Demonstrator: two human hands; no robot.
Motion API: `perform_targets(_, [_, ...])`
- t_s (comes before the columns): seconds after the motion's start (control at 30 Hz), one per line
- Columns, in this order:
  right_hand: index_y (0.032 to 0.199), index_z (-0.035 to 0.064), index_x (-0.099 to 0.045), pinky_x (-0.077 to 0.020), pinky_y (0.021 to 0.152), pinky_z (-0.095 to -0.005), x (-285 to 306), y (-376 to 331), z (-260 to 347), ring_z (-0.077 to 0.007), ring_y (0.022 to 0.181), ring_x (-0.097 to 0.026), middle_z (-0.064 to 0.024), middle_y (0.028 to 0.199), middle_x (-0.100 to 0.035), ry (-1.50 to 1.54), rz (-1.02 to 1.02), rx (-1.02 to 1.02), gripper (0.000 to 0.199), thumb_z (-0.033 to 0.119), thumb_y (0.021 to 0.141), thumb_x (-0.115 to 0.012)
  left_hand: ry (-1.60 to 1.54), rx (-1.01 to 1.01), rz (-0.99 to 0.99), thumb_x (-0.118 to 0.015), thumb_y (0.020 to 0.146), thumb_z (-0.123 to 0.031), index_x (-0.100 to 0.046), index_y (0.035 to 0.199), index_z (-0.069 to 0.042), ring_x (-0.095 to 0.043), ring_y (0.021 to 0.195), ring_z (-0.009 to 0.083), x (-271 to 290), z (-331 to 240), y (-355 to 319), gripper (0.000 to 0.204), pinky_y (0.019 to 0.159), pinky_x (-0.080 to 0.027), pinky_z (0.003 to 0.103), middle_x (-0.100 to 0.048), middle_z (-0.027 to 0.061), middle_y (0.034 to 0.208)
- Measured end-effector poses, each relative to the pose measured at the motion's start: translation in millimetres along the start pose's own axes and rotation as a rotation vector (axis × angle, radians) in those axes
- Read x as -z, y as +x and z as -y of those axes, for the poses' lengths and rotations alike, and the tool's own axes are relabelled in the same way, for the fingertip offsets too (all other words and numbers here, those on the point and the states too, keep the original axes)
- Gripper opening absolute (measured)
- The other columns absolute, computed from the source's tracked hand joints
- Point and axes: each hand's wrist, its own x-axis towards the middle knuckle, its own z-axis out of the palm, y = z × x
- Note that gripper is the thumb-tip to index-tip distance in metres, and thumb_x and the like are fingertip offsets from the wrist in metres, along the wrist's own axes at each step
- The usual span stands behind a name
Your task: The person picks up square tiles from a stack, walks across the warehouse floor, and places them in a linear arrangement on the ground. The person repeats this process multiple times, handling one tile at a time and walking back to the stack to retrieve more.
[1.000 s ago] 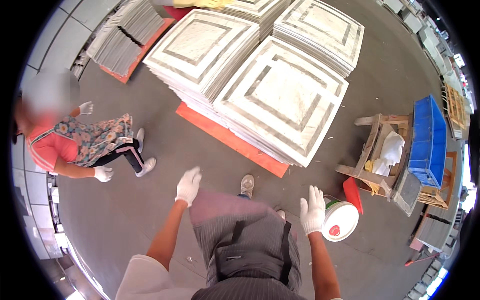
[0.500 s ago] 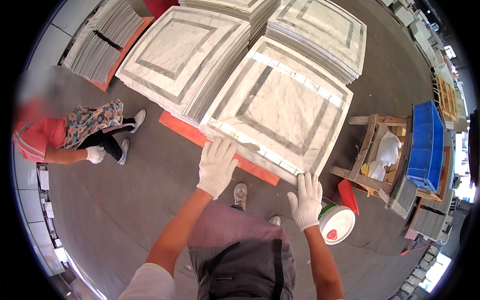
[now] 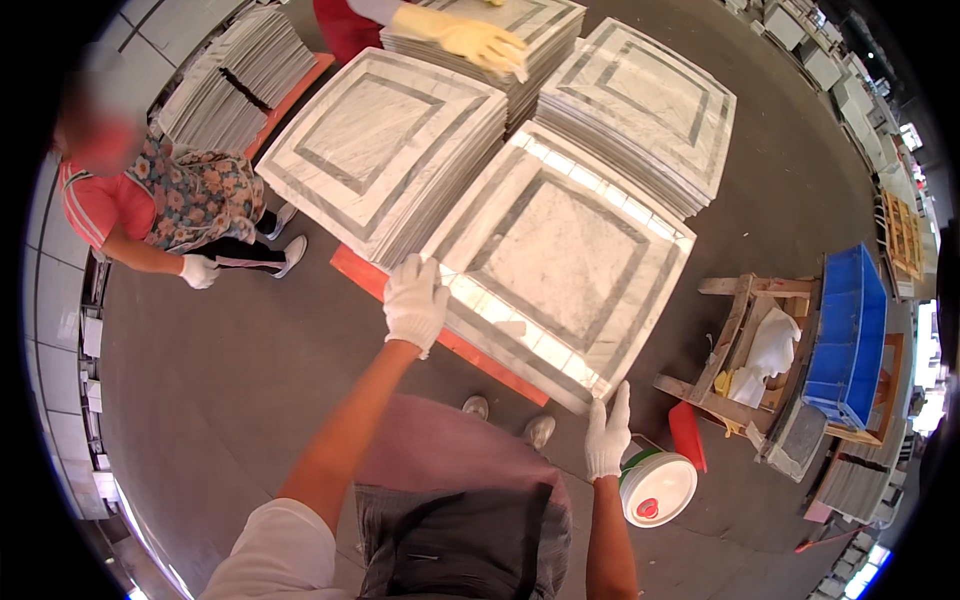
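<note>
A marble-patterned square panel (image 3: 565, 255) with grey inlaid bands lies on top of the nearest stack, in front of me. My left hand (image 3: 415, 305), in a white knit glove, touches the panel's near-left corner with its fingers stretched out; part of the fingertips is hidden at the edge. At the near-right corner, my right hand (image 3: 607, 438), gloved the same way, rests its extended fingers against the edge, with thumb and fingers apart. Neither hand is visibly wrapped round the panel. An orange pallet (image 3: 490, 368) shows beneath the stack.
Similar panel stacks (image 3: 375, 130) stand beyond. A co-worker's yellow-gloved hand (image 3: 480, 42) lies on the far stack. Another person in a floral apron (image 3: 205, 195) stands left. To the right are a white-lidded bucket (image 3: 672, 490), a wooden frame (image 3: 735, 310) and a blue crate (image 3: 850, 340).
My left hand has shifted from the panel's near edge to its left corner. My right hand has slid outward round its corner. A yellow-gloved arm has come into view at the far stack.
</note>
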Motion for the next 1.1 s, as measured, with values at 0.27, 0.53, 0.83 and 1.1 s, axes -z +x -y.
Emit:
perform_targets(0.27, [0.142, 0.0029, -0.037, -0.0437, 0.096, -0.0415, 19, 32, -20, -0.0386, 0.116, -0.054, -0.0236, 0.131, -0.052, 0.074, 0.123, 0.093, 0.06, 0.031, 0.092, -0.055, 0.039, 0.118, -0.074, -0.064, 0.078, -0.025, -0.054, 0.121, -0.009, -0.047, 0.115, 0.037, -25, 3, -3, 0.047, 0.098, -0.037, 0.049, -0.051, 0.0125, 0.124])
perform_targets(0.53, [0.142, 0.0029, -0.036, -0.0447, 0.094, -0.0396, 34, 59, -24, -0.0349, 0.113, -0.056, -0.0209, 0.13, -0.052, 0.081, 0.183, 0.152, 0.063, 0.033, 0.091, -0.056, 0.022, 0.291, 0.124, -0.07, 0.079, -0.035, -0.052, 0.132, -0.007, -0.045, 0.123, 0.0367, -7, -11, 14, 0.062, 0.103, -0.038, 0.042, -0.051, 0.0185, 0.131])
perform_targets(0.83, [0.144, -0.0003, -0.03, -0.0462, 0.09, -0.0402, 30, 60, -23, -0.0369, 0.108, -0.058, -0.0225, 0.127, -0.052, 0.145, 0.192, 0.071, 0.07, 0.031, 0.089, -0.06, -0.017, 0.42, 0.242, -0.076, 0.072, -0.048, -0.05, 0.134, -0.006, -0.043, 0.123, 0.0374, 4, -31, 17, 0.079, 0.103, -0.038, 0.044, -0.047, 0.0204, 0.132])
perform_targets(1.1, [0.145, -0.0009, -0.031, -0.0386, 0.103, -0.0363, 56, 88, -37, -0.0351, 0.125, -0.049, -0.0254, 0.138, -0.046, 0.233, 0.228, -0.013, 0.069, 0.03, 0.089, -0.058, 0.004, 0.489, 0.254, -0.072, 0.075, -0.034, -0.046, 0.134, -0.011, -0.045, 0.118, 0.0372, -2, -38, -23, 0.07, 0.1, -0.04, 0.044, -0.048, 0.0203, 0.126])
